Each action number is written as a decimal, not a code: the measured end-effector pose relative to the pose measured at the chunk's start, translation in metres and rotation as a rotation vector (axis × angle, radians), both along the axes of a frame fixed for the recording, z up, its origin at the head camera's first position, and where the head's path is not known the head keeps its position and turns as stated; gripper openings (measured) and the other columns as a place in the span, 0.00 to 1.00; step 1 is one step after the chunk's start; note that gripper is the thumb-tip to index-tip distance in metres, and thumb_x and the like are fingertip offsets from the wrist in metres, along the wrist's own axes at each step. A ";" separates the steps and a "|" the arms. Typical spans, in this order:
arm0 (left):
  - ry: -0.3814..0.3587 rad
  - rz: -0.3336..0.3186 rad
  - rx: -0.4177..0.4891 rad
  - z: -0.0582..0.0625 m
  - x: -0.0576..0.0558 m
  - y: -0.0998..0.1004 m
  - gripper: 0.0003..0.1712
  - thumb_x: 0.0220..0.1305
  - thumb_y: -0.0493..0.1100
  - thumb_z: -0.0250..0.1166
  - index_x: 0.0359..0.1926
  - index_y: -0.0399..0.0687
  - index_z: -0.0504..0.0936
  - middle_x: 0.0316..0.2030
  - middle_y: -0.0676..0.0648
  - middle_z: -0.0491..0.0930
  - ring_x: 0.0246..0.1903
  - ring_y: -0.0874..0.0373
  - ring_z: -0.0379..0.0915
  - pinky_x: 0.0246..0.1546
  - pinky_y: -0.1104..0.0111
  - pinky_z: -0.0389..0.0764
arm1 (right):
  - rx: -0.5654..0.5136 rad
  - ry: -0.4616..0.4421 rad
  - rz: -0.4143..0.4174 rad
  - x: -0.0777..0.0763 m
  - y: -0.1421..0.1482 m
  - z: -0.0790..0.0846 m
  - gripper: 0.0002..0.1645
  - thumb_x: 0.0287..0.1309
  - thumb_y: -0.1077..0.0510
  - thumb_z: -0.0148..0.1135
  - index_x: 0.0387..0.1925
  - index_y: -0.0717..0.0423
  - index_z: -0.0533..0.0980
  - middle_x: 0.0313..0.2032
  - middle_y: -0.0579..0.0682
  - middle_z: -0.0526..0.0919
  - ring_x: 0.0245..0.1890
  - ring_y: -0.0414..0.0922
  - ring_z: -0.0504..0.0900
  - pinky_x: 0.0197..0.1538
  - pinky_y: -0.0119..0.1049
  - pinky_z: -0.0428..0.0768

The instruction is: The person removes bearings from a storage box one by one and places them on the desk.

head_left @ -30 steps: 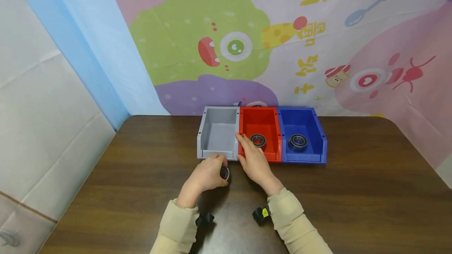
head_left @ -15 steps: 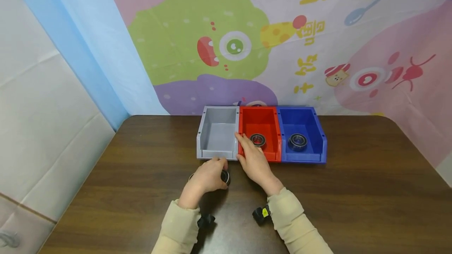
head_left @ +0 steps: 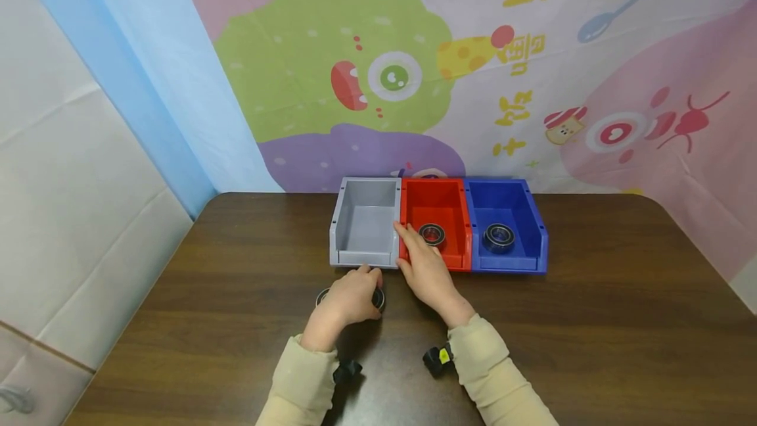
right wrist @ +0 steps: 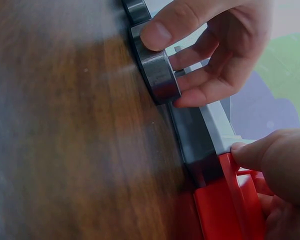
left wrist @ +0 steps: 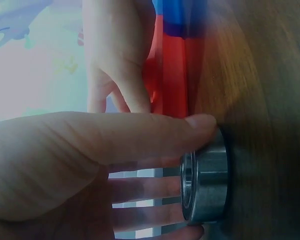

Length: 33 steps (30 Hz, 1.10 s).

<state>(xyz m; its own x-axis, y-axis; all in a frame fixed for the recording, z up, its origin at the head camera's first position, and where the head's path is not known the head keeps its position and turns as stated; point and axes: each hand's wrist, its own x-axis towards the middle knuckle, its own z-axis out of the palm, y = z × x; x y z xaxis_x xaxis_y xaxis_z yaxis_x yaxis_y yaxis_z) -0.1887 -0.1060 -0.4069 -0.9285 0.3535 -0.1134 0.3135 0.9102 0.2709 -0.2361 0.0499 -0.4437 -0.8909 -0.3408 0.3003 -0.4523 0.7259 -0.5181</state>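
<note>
My left hand point(head_left: 350, 298) pinches a black and silver ball bearing point(head_left: 378, 297) low over the brown table, in front of the grey bin point(head_left: 368, 259). Its thumb lies at the near edge of the bearing point(left wrist: 210, 182) and the fingers at the far side. A second ball bearing point(head_left: 322, 296) peeks out left of this hand, mostly hidden by it; the right wrist view shows the second bearing point(right wrist: 136, 11) beside the pinched one. My right hand point(head_left: 430, 276) rests with extended fingers on the wall where the grey and red bins meet, its thumb at the front corner.
The red bin point(head_left: 457, 260) and blue bin point(head_left: 535, 261) adjoin the grey one in a row by the printed cloth backdrop. One bearing point(head_left: 432, 235) lies in the red bin, another bearing point(head_left: 499, 238) in the blue. Both wrists carry small black cameras.
My left hand has shifted slightly nearer and to the right, and the pinched bearing now lies flatter. The second bearing has come into sight left of the hand. The right hand stays put.
</note>
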 end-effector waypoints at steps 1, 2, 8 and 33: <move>-0.002 0.003 0.001 0.000 0.000 0.000 0.22 0.36 0.42 0.74 0.34 0.45 0.74 0.32 0.46 0.72 0.34 0.48 0.73 0.33 0.59 0.74 | -0.001 0.003 0.001 0.000 0.000 0.000 0.42 0.54 0.60 0.61 0.68 0.46 0.54 0.64 0.57 0.63 0.64 0.51 0.62 0.60 0.50 0.64; -0.004 0.006 0.002 0.000 0.001 0.001 0.22 0.37 0.43 0.74 0.34 0.45 0.74 0.33 0.46 0.72 0.35 0.49 0.73 0.33 0.59 0.74 | -0.001 0.007 0.001 0.000 0.000 0.000 0.42 0.54 0.60 0.61 0.68 0.46 0.54 0.64 0.57 0.63 0.64 0.51 0.62 0.59 0.50 0.64; -0.024 0.028 0.036 0.000 0.001 0.001 0.18 0.45 0.47 0.71 0.34 0.44 0.75 0.33 0.47 0.73 0.35 0.50 0.72 0.34 0.59 0.74 | 0.001 0.026 0.006 0.001 0.000 0.000 0.41 0.54 0.60 0.61 0.67 0.47 0.55 0.64 0.57 0.64 0.64 0.51 0.63 0.59 0.50 0.65; 0.458 0.178 0.121 -0.018 -0.030 0.022 0.14 0.49 0.45 0.69 0.38 0.47 0.83 0.36 0.49 0.83 0.35 0.51 0.78 0.48 0.53 0.65 | -0.024 0.015 0.008 -0.001 0.001 0.000 0.37 0.57 0.63 0.56 0.67 0.48 0.56 0.64 0.58 0.63 0.62 0.53 0.64 0.59 0.53 0.64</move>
